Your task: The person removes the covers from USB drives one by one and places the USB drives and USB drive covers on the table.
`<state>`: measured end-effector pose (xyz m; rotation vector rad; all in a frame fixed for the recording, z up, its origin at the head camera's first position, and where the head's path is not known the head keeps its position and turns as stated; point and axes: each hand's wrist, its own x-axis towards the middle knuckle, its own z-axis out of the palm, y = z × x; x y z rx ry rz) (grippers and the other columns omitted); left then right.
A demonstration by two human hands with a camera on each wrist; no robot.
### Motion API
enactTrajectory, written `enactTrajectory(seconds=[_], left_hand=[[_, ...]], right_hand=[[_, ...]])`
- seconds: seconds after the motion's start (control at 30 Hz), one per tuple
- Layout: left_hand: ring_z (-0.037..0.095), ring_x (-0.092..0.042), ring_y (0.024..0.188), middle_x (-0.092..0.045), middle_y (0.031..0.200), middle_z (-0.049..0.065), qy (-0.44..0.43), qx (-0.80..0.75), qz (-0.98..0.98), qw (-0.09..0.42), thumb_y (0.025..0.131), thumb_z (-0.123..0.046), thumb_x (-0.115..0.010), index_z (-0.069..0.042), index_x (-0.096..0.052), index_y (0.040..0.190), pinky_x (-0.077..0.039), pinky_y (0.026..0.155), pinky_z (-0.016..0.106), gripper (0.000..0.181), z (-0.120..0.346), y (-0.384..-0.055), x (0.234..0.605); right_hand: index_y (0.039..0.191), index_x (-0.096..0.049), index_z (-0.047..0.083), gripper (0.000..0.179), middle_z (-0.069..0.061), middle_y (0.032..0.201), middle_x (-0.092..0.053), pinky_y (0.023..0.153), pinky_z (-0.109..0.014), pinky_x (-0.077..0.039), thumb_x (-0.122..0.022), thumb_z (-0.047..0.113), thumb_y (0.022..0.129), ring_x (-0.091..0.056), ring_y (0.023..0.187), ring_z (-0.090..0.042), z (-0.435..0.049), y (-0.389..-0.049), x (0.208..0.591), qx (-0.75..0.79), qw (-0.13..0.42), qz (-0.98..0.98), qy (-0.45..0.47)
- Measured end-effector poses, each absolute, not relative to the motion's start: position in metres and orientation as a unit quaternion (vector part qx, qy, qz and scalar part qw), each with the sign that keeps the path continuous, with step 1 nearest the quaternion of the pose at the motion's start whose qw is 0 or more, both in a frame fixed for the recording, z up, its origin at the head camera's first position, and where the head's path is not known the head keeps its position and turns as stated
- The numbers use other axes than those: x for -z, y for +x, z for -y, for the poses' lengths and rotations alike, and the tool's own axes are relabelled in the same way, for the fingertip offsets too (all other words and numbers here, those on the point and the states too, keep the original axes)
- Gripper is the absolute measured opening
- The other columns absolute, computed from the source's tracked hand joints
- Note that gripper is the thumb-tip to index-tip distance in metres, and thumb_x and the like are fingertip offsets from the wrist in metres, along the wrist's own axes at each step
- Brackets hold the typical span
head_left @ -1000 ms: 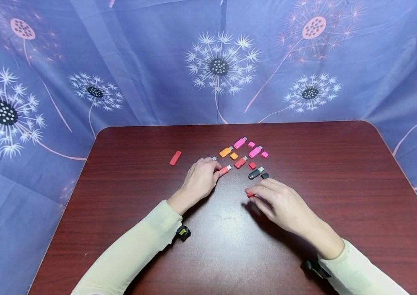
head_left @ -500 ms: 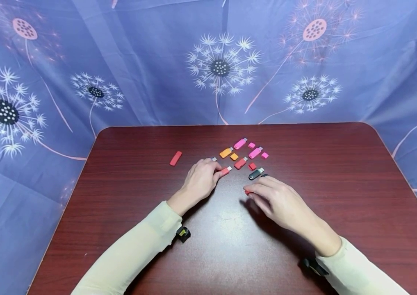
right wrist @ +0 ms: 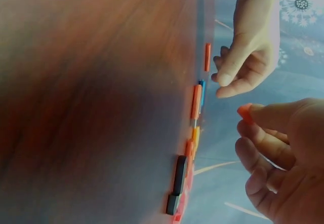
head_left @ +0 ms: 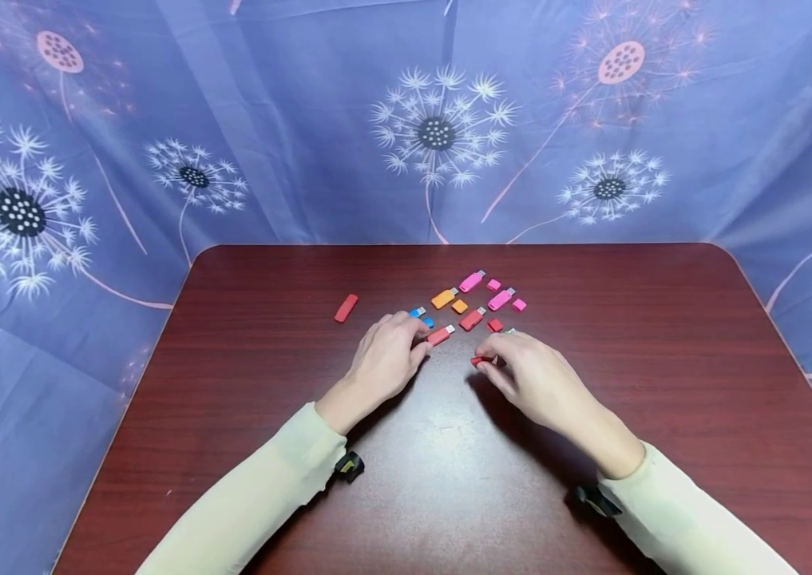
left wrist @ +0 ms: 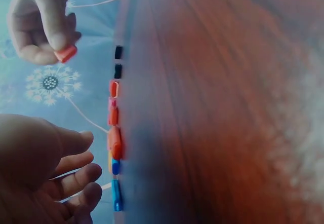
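Between thumb and index finger, my right hand [head_left: 545,383] pinches a small red USB stick cap [head_left: 480,362], raised off the table. In the right wrist view, that cap [right wrist: 245,112] shows at the fingertips. My left hand [head_left: 387,351] hovers with loosely bent fingers and nothing in them. Just past its thumb lies an uncapped red USB stick [head_left: 439,335], plug pointing away to the right. Beyond the left fingers a blue USB stick [head_left: 416,312] and its blue cap [head_left: 429,323] are partly covered. The black USB stick [right wrist: 179,175] is mostly hidden behind my right hand in the head view.
Farther back lie an orange USB stick [head_left: 443,299], two pink USB sticks [head_left: 472,281] and another red USB stick [head_left: 473,319], each with its cap beside it. A red USB stick-like piece [head_left: 346,308] lies apart at left. A patterned blue cloth [head_left: 291,160] hangs behind the table.
My right hand has moved forward and left with the red cap, now covering most of the black stick. My left hand has let go of the red stick and drawn back slightly, uncovering the blue cap.
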<state>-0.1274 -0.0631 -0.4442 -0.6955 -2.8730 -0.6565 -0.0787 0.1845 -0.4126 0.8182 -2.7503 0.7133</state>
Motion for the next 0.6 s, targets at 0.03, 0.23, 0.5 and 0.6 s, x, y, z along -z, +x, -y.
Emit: enactTrajectory(seconds=[0.03,0.23,0.5,0.6], left_hand=[[0.023,-0.066,0.100,-0.072,0.110,0.000,-0.228,0.219,0.947,0.058,0.098,-0.027,-0.079,-0.013,-0.078,0.116,-0.053,0.091,0.039,0.023,0.064,-0.126,0.443],[0.022,-0.064,0.093,-0.071,0.109,0.002,-0.235,0.227,0.942,0.072,0.098,-0.026,-0.080,-0.011,-0.076,0.118,-0.053,0.084,0.039,0.025,0.068,-0.117,0.438],[0.023,-0.063,0.098,-0.069,0.112,0.000,-0.238,0.224,0.940,0.098,0.097,-0.030,-0.080,-0.014,-0.075,0.122,-0.053,0.086,0.041,0.030,0.076,-0.106,0.432],[0.025,-0.062,0.100,-0.068,0.115,0.002,-0.240,0.222,0.938,0.111,0.097,-0.030,-0.081,-0.014,-0.074,0.124,-0.053,0.086,0.042,0.033,0.078,-0.102,0.430]], right_hand=[[0.103,-0.074,0.016,0.011,0.007,0.095,-0.073,0.076,-0.039,-0.057,-0.081,0.015,0.095,-0.065,0.082,-0.013,-0.183,-0.081,0.412,-0.241,0.086,0.929,0.269],[0.103,-0.076,0.015,0.010,0.005,0.096,-0.074,0.076,-0.042,-0.056,-0.082,0.014,0.094,-0.068,0.084,-0.017,-0.177,-0.094,0.413,-0.252,0.053,0.934,0.247],[0.099,-0.077,0.013,0.006,0.005,0.089,-0.074,0.077,-0.043,-0.056,-0.082,0.013,0.095,-0.067,0.083,-0.019,-0.172,-0.113,0.418,-0.254,0.032,0.937,0.239],[0.099,-0.077,0.013,0.005,0.006,0.088,-0.074,0.076,-0.043,-0.056,-0.081,0.013,0.095,-0.068,0.081,-0.018,-0.171,-0.118,0.421,-0.250,0.026,0.938,0.239]])
